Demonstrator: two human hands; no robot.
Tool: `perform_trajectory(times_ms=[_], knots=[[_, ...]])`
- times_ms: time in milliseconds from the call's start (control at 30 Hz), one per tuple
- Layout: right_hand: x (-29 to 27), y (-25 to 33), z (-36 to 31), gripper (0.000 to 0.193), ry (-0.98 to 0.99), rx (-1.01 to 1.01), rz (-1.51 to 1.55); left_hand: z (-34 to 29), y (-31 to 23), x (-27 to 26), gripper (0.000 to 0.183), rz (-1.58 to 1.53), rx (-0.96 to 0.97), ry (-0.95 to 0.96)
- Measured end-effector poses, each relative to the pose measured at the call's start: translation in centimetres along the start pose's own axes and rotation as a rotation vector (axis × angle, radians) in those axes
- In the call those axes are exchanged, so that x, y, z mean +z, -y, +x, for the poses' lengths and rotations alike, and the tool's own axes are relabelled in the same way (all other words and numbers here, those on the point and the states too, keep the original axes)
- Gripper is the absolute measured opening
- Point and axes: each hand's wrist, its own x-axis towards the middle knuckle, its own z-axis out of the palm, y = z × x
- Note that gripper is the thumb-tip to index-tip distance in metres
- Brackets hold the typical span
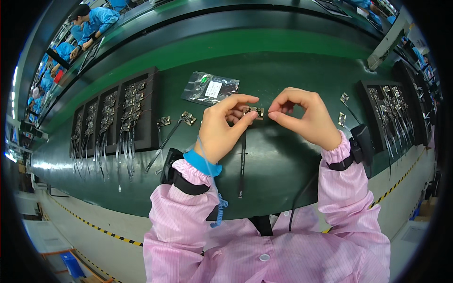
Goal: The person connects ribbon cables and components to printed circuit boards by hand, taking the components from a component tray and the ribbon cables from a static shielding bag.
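A small circuit board (255, 112) with a dark flat ribbon cable (242, 165) hanging down from it is pinched in my left hand (221, 123), between thumb and fingers. Just right of the board, the thumb and index finger of my right hand (306, 114) meet in a pinch near its edge; what they hold, if anything, is too small to make out. Left of my left hand lie two loose boards, one (187, 118) with a cable and another (163, 121). Beyond the hands rests a shiny antistatic bag (210, 88) with a white label.
A black foam tray (152, 108) of boards with dangling cables stands at the left, and a similar tray (367, 89) at the right. Two loose boards (342, 119) lie beside the right one. A coiled blue cord (219, 210) hangs from my left wristband. Co-workers (96, 21) sit beyond the bench.
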Motion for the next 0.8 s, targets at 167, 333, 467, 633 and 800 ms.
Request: perform_trajectory(times_ms=[167,333,467,633,800], knots=[[0.2,-0.9,-0.1,0.007,-0.054,0.113,0.395,-0.1,-0.2,0.2,0.025,-0.24,-0.129,0.017],[-0.3,-0.6,-0.2,0.007,0.037,0.191,0.711,-0.2,0.0,-0.1,0.022,-0.288,-0.142,-0.011],[-0.1,0.3,-0.3,0.008,0.042,0.309,0.628,-0.2,0.0,0.0,0.022,-0.303,-0.144,-0.014],[0.6,0.2,-0.3,0.018,0.042,0.318,0.611,-0.3,-0.7,-0.2,0.023,-0.388,-0.164,-0.065],[1.2,0.0,-0.3,0.017,-0.015,0.297,0.578,-0.4,-0.8,-0.2,0.023,-0.42,-0.155,-0.073]])
